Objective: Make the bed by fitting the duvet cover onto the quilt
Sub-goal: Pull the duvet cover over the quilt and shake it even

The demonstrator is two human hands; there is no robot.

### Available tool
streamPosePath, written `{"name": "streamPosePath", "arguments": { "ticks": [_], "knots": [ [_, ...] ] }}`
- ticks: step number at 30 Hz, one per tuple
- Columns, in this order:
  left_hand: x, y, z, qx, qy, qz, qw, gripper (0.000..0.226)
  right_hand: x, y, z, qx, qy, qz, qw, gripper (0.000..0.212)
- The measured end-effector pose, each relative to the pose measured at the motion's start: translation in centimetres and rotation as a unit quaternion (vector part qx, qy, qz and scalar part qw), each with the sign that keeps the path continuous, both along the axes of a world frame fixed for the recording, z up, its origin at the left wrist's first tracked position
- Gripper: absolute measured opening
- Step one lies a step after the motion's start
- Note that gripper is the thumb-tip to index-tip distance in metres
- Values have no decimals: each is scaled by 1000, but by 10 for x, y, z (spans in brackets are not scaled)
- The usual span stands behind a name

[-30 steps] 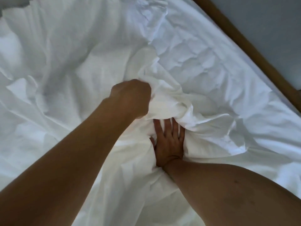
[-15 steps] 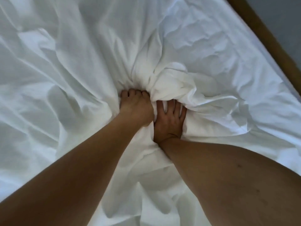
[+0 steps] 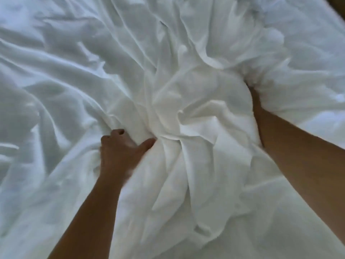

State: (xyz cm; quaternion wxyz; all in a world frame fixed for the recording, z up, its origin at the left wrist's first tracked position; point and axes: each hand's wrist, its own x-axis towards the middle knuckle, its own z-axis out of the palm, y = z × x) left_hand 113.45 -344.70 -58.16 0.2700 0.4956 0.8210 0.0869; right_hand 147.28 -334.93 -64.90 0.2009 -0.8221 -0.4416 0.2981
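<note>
No writing showed on the white duvet cover filling the view. The left hand gripped a bunched fold; the right hand was buried, its state untellable.

A bedroom at home: rumpled white bedding spread across the whole bed.

Soft, cool daylight is diffuse; fold shadows are gentle. Motion blur smears the left hand and the frame edges. No glare is present.
</note>
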Motion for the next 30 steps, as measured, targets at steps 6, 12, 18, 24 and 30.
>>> {"name": "streamPosePath", "arguments": {
  "ticks": [6,12,18,24,30],
  "knots": [
    [-51,-42,6,-18,146,40,988,112,-93,-103,125,226,-51,-148,961,34],
    [-147,-106,-3,-74,153,42,985,108,-281,-292,124,-74,-16,260,963,93],
    [-212,-157,3,-49,173,-160,971,33,-361,-366,75,-85,-103,238,962,27],
    [-335,-180,26,-50,148,-8,988,61,-404,-417,107,47,-25,276,960,23],
    [-351,-253,20,-80,-549,272,786,43,-460,-493,111,105,-89,139,981,30]
  ]
}}
